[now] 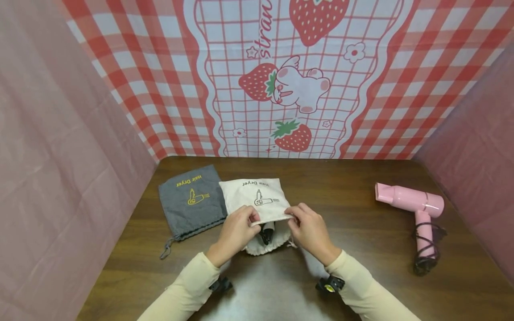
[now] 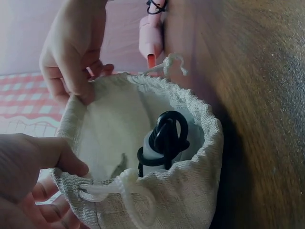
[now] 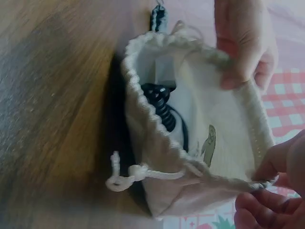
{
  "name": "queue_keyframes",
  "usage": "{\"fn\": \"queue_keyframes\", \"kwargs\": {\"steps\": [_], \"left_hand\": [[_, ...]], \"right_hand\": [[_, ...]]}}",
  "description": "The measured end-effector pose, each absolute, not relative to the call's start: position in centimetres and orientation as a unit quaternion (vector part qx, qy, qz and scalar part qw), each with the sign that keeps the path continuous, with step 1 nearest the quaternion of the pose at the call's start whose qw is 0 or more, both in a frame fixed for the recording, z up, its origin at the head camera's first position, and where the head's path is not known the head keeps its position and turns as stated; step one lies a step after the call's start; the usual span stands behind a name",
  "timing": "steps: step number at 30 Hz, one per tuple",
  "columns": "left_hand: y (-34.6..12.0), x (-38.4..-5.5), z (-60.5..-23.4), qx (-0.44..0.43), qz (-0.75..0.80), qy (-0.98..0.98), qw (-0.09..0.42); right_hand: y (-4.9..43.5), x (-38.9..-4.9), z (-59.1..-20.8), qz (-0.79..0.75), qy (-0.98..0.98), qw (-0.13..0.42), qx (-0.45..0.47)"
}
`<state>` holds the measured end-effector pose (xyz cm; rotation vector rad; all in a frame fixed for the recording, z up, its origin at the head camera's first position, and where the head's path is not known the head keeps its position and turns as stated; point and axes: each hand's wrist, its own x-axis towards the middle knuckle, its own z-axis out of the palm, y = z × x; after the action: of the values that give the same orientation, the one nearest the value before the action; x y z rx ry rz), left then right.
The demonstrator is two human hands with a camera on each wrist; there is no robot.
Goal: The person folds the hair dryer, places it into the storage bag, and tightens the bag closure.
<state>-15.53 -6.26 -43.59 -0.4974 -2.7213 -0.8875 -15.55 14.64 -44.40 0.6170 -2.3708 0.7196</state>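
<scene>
A cream drawstring bag with "Hair Dryer" print lies at the middle of the table, its mouth facing me. My left hand pinches the upper rim at its left corner. At the other corner, my right hand grips the same rim, so the mouth is spread wide. Inside shows a light grey handle with a coiled black cord at its end; the rest of that item is hidden in the bag. White drawstring ends hang knotted at the sides of the mouth.
Left of the cream bag, a dark grey drawstring bag with yellow "Hair Dryer" print lies flat. A pink hair dryer rests at the right, black cord wrapped round its handle. A strawberry-patterned cloth hangs behind the wooden table.
</scene>
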Motion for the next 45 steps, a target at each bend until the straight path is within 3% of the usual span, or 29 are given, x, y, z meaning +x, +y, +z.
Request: {"fn": "queue_keyframes", "kwargs": {"steps": [8, 17, 28, 36, 45], "left_hand": [[-7.2, -14.8, -43.1, -0.135, -0.325, -0.924, 0.152], [-8.6, -14.6, -43.8, -0.126, -0.318, -0.93, 0.136], [-10.1, -14.3, -43.5, -0.077, -0.249, -0.965, -0.008], [-11.0, -14.5, -42.9, -0.069, -0.237, -0.965, -0.084], [-11.3, -15.2, -43.8, -0.097, -0.374, -0.915, -0.116]], "right_hand": [[15.1, -15.9, -45.4, 0.244, -0.928, 0.245, 0.14], [15.5, -15.7, -45.9, 0.256, -0.947, 0.178, 0.079], [15.7, -15.6, -46.1, 0.346, -0.929, 0.104, 0.082], [16.1, -16.3, -46.0, 0.469, -0.881, 0.0, 0.064], [16.5, -16.5, -45.8, 0.567, -0.818, -0.054, 0.081]]}}
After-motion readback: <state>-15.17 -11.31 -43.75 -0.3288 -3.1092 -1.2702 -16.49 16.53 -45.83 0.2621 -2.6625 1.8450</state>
